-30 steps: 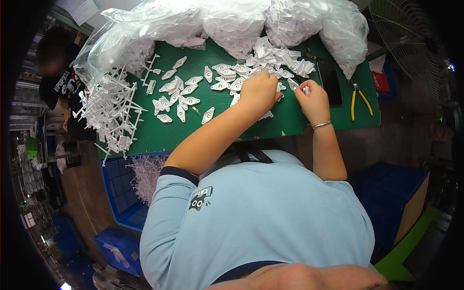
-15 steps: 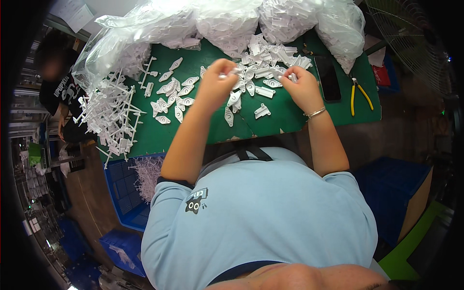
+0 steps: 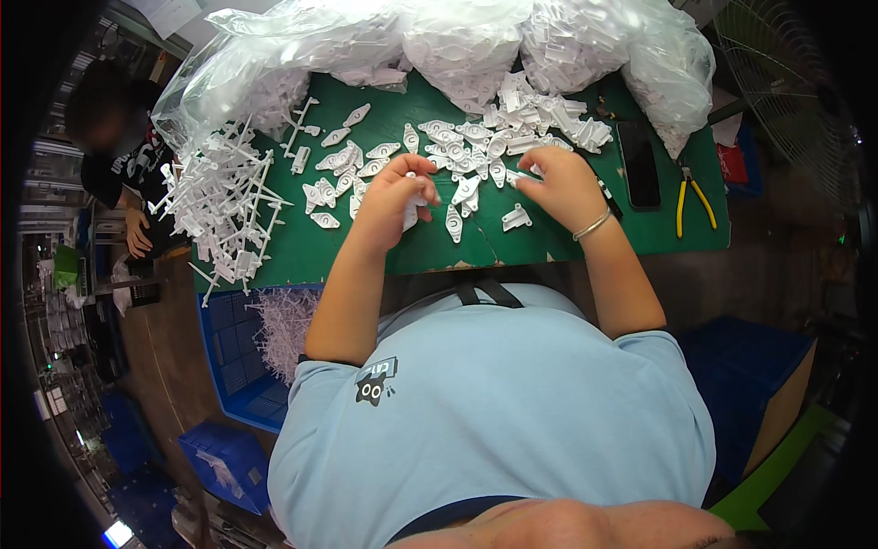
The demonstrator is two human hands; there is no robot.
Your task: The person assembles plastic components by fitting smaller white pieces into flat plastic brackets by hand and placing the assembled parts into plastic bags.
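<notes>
My left hand [image 3: 395, 203] is curled over the near part of the green table [image 3: 352, 245]. Its fingers close around a small white plastic part [image 3: 412, 216], mostly hidden by them. Farther right, my right hand [image 3: 565, 190] hovers at the near edge of a pile of white plastic pieces [image 3: 471, 146]. Its thumb and forefinger are apart, the tips beside a small white piece [image 3: 513, 177]. A ribbed white holder-like piece [image 3: 517, 218] lies alone below that hand. Flat diamond-shaped white plates [image 3: 340, 160] are scattered to the left of my left hand.
Clear bags of white parts [image 3: 457, 46] line the table's back. White sprues [image 3: 219, 206] heap at the left, above a blue crate [image 3: 240, 352]. A phone [image 3: 638, 165] and yellow-handled pliers [image 3: 695, 201] lie at the right. Another person [image 3: 119, 156] is at far left.
My left hand has drawn nearer and slightly left with its part. My right hand has shifted left and lower, its fingers now apart. The whole view has moved slightly.
</notes>
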